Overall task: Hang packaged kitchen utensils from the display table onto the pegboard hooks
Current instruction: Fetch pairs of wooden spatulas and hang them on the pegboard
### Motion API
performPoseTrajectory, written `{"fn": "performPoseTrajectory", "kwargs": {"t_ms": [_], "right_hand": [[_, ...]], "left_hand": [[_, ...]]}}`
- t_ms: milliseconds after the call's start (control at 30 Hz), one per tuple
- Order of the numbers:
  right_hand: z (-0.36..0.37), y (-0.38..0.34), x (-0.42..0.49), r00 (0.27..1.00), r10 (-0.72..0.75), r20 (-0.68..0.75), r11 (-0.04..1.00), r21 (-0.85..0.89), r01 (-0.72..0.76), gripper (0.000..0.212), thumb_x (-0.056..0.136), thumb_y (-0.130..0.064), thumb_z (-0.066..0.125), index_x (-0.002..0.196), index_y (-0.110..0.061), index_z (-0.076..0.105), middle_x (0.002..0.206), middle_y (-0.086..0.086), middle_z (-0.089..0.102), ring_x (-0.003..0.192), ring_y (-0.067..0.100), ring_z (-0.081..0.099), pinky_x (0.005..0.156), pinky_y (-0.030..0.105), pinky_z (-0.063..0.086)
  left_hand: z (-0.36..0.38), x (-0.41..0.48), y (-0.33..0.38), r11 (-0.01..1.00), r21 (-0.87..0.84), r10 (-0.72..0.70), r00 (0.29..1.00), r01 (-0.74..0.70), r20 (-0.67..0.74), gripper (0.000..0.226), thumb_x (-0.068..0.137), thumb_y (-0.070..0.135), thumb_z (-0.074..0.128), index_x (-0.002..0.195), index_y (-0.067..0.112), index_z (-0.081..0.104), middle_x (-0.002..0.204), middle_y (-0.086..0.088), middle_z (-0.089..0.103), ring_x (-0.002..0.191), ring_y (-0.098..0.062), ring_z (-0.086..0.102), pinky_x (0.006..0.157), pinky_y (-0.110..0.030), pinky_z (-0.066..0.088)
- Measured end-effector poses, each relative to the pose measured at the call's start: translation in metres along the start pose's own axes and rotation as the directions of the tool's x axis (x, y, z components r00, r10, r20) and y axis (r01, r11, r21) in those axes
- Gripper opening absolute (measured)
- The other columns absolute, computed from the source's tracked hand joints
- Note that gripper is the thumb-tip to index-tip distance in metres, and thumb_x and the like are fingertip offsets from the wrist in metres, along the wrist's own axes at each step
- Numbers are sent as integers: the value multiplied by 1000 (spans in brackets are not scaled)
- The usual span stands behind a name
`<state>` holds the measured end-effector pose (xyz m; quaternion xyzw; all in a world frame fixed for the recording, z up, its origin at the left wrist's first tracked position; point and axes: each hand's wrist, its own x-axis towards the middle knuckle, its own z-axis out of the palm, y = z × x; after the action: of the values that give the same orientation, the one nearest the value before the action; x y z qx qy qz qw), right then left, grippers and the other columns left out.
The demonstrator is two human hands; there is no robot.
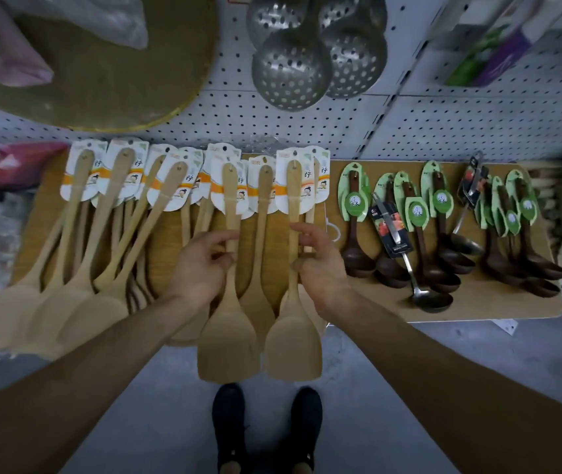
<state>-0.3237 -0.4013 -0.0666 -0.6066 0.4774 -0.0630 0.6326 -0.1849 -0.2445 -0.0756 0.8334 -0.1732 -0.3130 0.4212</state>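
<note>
Several bamboo spatulas with white and orange header cards lie on the wooden display table (pixel 498 307). My left hand (pixel 200 265) grips the handle of one bamboo spatula (pixel 228 340) whose blade hangs over the table's front edge. My right hand (pixel 317 258) grips the handle of a second bamboo spatula (pixel 293 347) beside it. A third spatula (pixel 260 254) lies between the two. The white pegboard (pixel 478 128) rises behind the table.
Dark wooden ladles with green cards (pixel 440 234) and steel ladles (pixel 423 292) lie on the table's right half. Perforated steel skimmers (pixel 293 73) hang on the pegboard above. A round woven tray (pixel 101 87) hangs at upper left. My shoes (pixel 265 429) stand on grey floor.
</note>
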Motion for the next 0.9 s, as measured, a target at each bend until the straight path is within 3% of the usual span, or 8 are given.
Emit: {"fn": "performPoseTrajectory", "kwargs": {"t_ms": [67, 133, 233, 400, 533, 600, 700, 900], "right_hand": [[-17, 3, -24, 999, -35, 22, 999, -21, 35, 70, 91, 23, 50, 139, -26, 63, 123, 3, 66, 93, 6, 71, 79, 35, 65], [-36, 7, -48, 998, -60, 26, 996, -57, 62, 68, 92, 21, 53, 141, -25, 62, 122, 5, 66, 91, 4, 70, 74, 26, 62], [-66, 11, -83, 996, -80, -30, 996, -38, 79, 63, 94, 18, 60, 135, -30, 60, 119, 6, 69, 98, 13, 71, 81, 25, 62], [-122, 7, -142, 975, -111, -192, 994, -9, 112, 68, 91, 20, 57, 132, -34, 61, 106, -8, 71, 87, 6, 68, 77, 26, 59], [-174, -3, -201, 919, -170, -357, 983, 0, 182, 74, 92, 18, 51, 134, -42, 59, 99, -21, 65, 84, 9, 64, 73, 38, 61], [-203, -12, -233, 866, -208, -454, 973, -7, 229, 76, 93, 14, 51, 136, -49, 57, 102, -23, 63, 87, 10, 63, 72, 33, 60], [-251, -29, -279, 804, -221, -551, 963, 6, 269, 77, 95, 9, 52, 137, -56, 54, 106, -26, 61, 91, 7, 62, 74, 22, 57], [-354, -64, -358, 660, -294, -692, 923, -26, 384, 73, 96, 3, 59, 137, -57, 51, 105, -21, 63, 90, 8, 62, 77, 23, 55]], "left_hand": [[-5, -19, 5, 996, -86, -9, 1000, 11, 26, 34, 103, 4, 66, 123, 31, 76, 121, -3, 70, 87, -20, 70, 70, -29, 60], [-5, -36, 15, 989, -150, -7, 998, 17, 67, 36, 102, 1, 66, 114, 33, 76, 115, -1, 71, 89, -19, 70, 69, -30, 61], [1, -56, 40, 986, -165, 39, 987, -13, 153, 39, 101, -2, 66, 110, 35, 76, 111, 6, 68, 91, 4, 67, 65, -15, 57], [33, -85, 94, 987, -125, 140, 928, -102, 347, 49, 99, -9, 64, 120, 36, 71, 111, 1, 62, 94, -14, 63, 78, -38, 63], [68, -113, 146, 967, -116, 252, 828, -225, 500, 64, 98, -10, 66, 137, 40, 62, 107, 4, 60, 90, -14, 63, 78, -31, 61], [84, -125, 177, 948, -115, 309, 766, -298, 564, 69, 98, -8, 67, 138, 47, 61, 100, 18, 59, 89, -6, 62, 83, -23, 56], [109, -149, 232, 914, -132, 372, 661, -384, 652, 76, 97, -8, 67, 137, 57, 61, 95, 24, 56, 88, -4, 60, 86, -21, 53], [175, -222, 363, 810, -225, 515, 476, -541, 713, 75, 96, -12, 64, 138, 50, 62, 91, 32, 66, 73, 6, 57, 70, -4, 44]]}}
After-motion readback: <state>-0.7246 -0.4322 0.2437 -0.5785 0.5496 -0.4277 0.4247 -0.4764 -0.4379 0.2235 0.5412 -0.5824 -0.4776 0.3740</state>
